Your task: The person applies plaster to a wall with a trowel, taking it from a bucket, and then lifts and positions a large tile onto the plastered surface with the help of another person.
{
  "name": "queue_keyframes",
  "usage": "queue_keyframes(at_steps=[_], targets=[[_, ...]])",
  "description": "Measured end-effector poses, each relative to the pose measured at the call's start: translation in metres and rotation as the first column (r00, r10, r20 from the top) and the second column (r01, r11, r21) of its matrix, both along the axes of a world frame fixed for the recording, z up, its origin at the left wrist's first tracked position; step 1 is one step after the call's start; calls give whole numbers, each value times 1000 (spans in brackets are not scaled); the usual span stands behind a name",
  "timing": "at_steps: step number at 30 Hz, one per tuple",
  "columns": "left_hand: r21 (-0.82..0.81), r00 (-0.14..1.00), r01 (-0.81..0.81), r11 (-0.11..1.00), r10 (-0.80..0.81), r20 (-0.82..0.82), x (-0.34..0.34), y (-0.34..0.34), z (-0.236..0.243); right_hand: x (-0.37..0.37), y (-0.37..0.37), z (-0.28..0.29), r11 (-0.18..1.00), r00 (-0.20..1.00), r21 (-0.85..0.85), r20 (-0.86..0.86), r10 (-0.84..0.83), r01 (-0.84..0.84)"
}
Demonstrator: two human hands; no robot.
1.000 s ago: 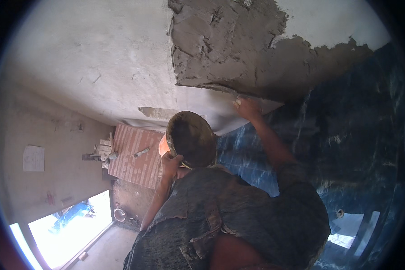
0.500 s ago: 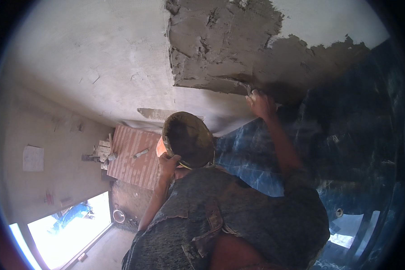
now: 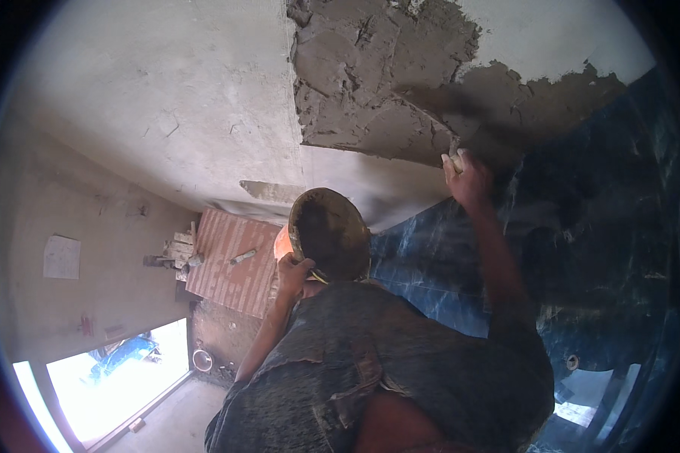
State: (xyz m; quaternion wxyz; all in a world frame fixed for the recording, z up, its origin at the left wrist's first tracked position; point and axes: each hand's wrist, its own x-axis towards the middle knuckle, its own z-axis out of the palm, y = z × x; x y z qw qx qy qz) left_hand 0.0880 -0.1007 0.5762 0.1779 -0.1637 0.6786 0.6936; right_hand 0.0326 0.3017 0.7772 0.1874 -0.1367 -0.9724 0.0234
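My left hand is closed on the rim of an orange bucket, which is tilted against my chest. Dark grey wet plaster coats the inside of the bucket. My right hand is raised to the wall and closed round the pale handle of a trowel. The trowel's thin blade edge runs up and left over a patch of wet plaster, near the patch's lower border. Most of the blade blends into the grey plaster, so its full shape is hard to make out.
Pale bare wall lies left of the patch. Dark blue sheeting hangs at the right. Lower left are a reddish striped board with a small stick-like piece on it, stacked wood pieces, a bright opening and a paper sheet.
My right hand and the trowel have moved right along the plaster's lower border, and the blade edge now slants more steeply. My left hand keeps its hold on the bucket; the view has shifted slightly.
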Motion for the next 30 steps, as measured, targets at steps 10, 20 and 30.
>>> queue_keyframes(at_steps=[10, 20, 30], targets=[[-118, 996, 80, 990, -76, 43, -8, 1, 12, -30, -45, -24, 992, 963, -63, 242, 118, -105], [-168, 997, 77, 983, -73, 31, -9, 4, 22, -41, -47, 36, 990, 997, -122, 26, 77, -73], [-44, 992, 33, 998, -28, 124, -12, 4, 2, -34, -34, 151, 997, 985, 30, -155, 75, -71]])
